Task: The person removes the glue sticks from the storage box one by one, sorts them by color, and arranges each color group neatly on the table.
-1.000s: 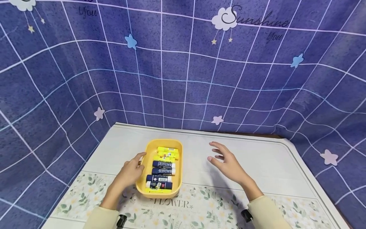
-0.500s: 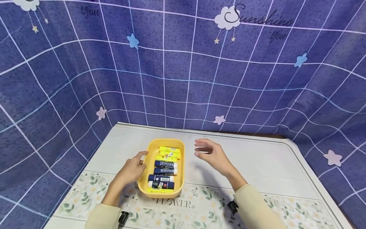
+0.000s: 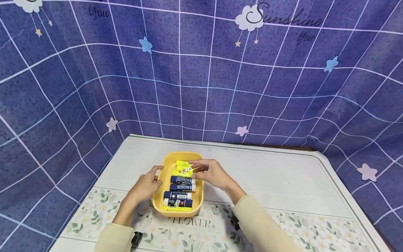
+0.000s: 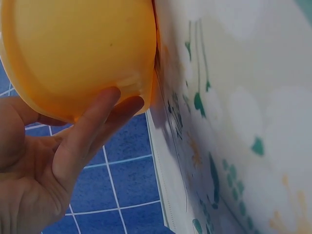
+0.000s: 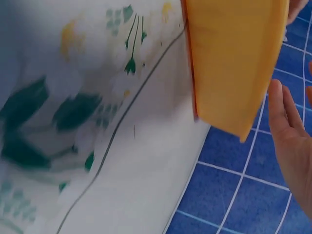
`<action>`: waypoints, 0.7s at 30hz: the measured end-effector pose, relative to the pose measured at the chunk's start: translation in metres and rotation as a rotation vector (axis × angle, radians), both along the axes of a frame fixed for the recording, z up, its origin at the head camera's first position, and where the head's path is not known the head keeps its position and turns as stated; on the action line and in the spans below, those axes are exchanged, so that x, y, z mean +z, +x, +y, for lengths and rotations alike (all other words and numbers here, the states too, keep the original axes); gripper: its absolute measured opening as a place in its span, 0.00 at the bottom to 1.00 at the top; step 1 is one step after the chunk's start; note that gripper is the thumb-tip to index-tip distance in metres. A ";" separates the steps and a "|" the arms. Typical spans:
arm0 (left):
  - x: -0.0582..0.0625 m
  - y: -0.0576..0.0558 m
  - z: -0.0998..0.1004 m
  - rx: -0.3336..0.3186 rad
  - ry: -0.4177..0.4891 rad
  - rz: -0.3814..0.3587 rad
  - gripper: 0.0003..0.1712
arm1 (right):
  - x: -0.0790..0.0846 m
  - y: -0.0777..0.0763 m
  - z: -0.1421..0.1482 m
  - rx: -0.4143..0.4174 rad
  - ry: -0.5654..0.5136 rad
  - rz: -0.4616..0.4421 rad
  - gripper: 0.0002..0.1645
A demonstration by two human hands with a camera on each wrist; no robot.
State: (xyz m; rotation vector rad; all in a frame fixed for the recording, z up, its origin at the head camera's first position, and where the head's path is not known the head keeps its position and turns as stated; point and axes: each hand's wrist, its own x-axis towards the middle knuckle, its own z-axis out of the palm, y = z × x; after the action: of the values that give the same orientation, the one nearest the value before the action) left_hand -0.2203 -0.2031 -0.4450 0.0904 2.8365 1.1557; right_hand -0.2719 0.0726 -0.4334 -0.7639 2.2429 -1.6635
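With my left hand [image 3: 145, 187] steadying the oval yellow plastic tray [image 3: 164, 167], my relaxed, empty right hand [image 3: 211, 174] might scatter its glue sticks [image 3: 182, 180] off-surface.

glue stick [image 3: 184, 163] partly hidden by right hand [image 3: 210, 174]

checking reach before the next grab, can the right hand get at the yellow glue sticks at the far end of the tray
Probably yes. The right hand hovers over the yellow tray, fingertips at the yellow glue sticks. Nothing covers them, and the left hand touches only the tray's outer left wall.
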 end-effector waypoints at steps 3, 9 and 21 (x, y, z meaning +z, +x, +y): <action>-0.001 0.000 -0.001 0.002 0.000 -0.005 0.33 | -0.002 -0.001 -0.009 0.038 0.060 -0.030 0.29; -0.001 -0.001 -0.001 -0.003 -0.014 -0.009 0.33 | 0.000 -0.005 -0.025 0.130 0.194 -0.017 0.31; -0.001 0.000 -0.003 -0.007 -0.018 -0.023 0.34 | 0.006 -0.012 -0.044 0.187 0.432 0.024 0.36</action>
State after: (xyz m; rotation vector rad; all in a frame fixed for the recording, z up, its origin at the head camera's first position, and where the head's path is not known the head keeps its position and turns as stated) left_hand -0.2202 -0.2056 -0.4457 0.0854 2.8238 1.1229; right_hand -0.2844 0.0283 -0.4274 -0.8474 2.3424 -1.0388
